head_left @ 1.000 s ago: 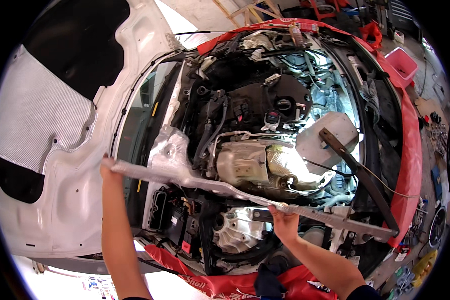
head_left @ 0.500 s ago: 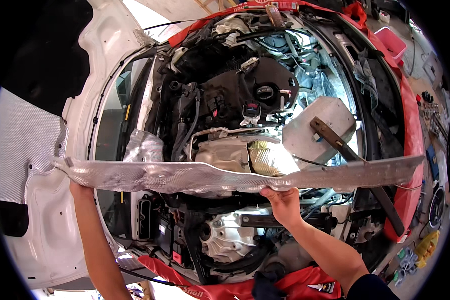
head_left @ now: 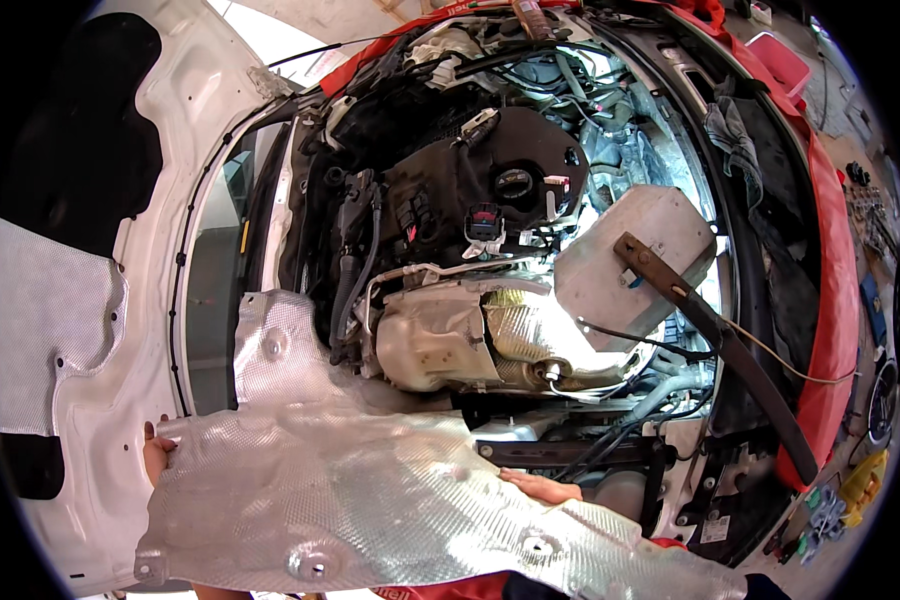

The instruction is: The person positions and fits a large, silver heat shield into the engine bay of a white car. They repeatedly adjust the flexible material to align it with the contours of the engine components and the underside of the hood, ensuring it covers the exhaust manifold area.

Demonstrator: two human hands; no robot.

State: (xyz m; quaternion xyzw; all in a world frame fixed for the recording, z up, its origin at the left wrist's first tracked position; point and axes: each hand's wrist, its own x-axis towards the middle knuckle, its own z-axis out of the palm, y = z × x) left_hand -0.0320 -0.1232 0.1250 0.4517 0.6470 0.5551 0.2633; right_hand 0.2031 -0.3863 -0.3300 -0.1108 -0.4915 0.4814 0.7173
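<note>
Embossed aluminium heat shield [head_left: 370,500] is held flat across the lower frame, over the engine bay's [head_left: 530,250] front edge. Left edge is gripped by left hand [head_left: 156,455]; right hand [head_left: 542,487] is laid on top, fingers mostly hidden.

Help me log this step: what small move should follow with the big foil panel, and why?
Probably carry the silver heat shield clear toward the body. The left hand grips its left edge, the right hand its upper edge, and it sits between the camera and the open engine bay.
</note>
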